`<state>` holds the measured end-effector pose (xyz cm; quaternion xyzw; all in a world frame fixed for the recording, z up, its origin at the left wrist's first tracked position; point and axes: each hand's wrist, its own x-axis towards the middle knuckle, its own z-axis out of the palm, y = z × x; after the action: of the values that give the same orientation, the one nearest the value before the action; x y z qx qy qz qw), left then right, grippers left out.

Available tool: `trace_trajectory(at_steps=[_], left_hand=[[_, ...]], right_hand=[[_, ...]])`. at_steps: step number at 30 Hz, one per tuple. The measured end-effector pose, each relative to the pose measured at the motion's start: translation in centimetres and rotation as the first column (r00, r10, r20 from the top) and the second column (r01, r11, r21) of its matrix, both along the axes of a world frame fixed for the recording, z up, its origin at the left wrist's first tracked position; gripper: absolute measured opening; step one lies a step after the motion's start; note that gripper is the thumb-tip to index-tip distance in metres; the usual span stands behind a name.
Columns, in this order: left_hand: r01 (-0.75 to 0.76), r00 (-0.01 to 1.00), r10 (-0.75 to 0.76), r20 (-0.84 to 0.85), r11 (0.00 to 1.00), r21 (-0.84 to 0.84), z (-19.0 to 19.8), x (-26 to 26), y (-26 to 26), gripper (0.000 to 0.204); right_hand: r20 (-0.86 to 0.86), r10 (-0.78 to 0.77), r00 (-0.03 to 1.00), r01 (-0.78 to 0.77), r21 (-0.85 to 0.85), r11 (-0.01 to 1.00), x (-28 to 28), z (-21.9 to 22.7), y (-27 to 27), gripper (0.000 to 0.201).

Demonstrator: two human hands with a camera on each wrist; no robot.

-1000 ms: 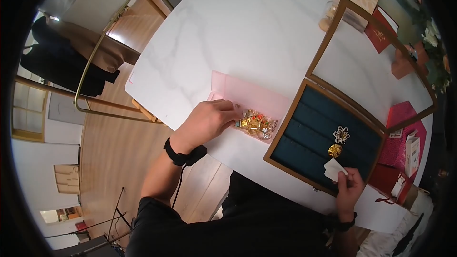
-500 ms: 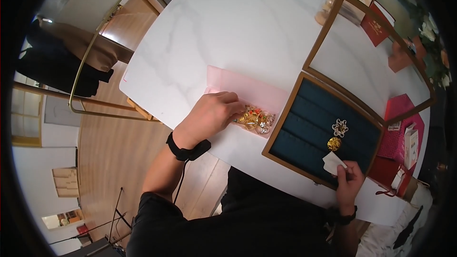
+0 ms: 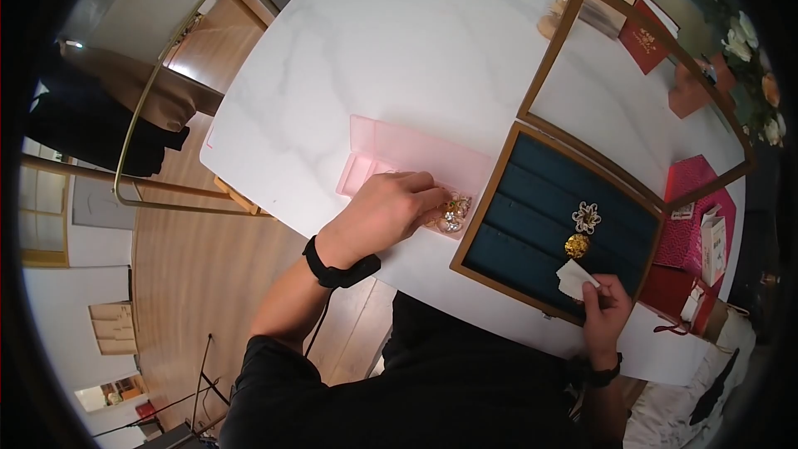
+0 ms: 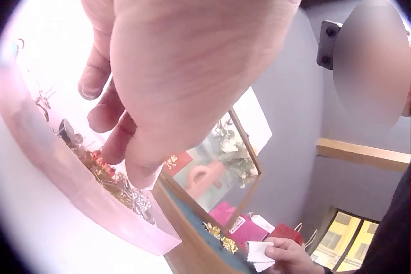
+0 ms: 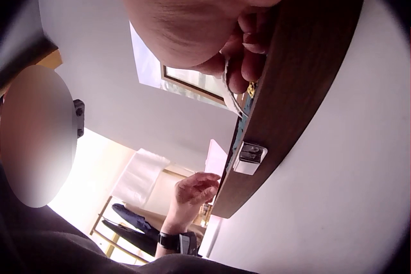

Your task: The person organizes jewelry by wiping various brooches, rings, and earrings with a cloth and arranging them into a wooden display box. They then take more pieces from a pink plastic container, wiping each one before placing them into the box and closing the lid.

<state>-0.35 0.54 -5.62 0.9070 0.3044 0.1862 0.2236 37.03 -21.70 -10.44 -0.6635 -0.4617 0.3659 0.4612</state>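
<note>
A white marbled table (image 3: 316, 75) spreads across the view. On it, near the person, a shallow wooden case (image 3: 549, 191) lies open, its dark blue lining ridged in rows; its glass-fronted lid (image 3: 550, 50) stands raised along the far side. Just beside the case, to its left, sits a long pink box (image 3: 416, 145) with its lid up. A bright pink packet (image 3: 686, 179) lies past the case's right end.

The left hand (image 3: 386, 208) is over the pink box, fingers bent down towards the jewellery (image 3: 453, 216) in the end nearest the case. The fingertips are partly hidden, so whether they grip a piece cannot be told.

The right hand (image 3: 605, 316), at the case's near right corner, pinches a white cloth (image 3: 573, 279) between thumb and fingers, above the lining. Just beyond the cloth, on the lining, are a pale flower-shaped brooch (image 3: 586, 217) and, nearer the cloth, a smaller round gold ornament (image 3: 577, 245).
</note>
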Motion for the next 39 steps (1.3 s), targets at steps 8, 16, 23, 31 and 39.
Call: trace_trajectory(at_steps=[8,16,23,31,39], left_hand=[[0.027,0.996,-0.022,-0.086,0.998,0.05,-0.5,-0.3,0.6,0.028],[-0.091,0.994,0.093,-0.049,0.995,0.035,0.3,-1.2,1.2,0.019],[-0.027,0.99,0.041,-0.133,0.994,0.106,-0.8,-0.6,1.2,0.022],[-0.031,0.988,0.052,-0.147,0.989,0.144,-0.6,-0.5,0.8,0.016],[-0.064,0.992,0.086,-0.097,0.975,0.213,1.3,-1.2,0.0,0.019]], right_hand=[[0.016,0.019,1.0,-0.019,0.011,1.0,0.6,-0.7,-0.3,0.009],[-0.019,-0.041,0.999,0.041,0.0,0.999,-0.3,0.2,0.3,0.005],[-0.007,-0.044,0.999,0.044,-0.005,0.999,-0.1,-0.2,0.1,0.005],[-0.016,-0.04,0.999,0.04,0.002,0.999,-0.3,0.1,0.3,0.005],[-0.011,-0.019,1.0,0.019,0.005,1.0,-0.1,0.0,0.2,0.005]])
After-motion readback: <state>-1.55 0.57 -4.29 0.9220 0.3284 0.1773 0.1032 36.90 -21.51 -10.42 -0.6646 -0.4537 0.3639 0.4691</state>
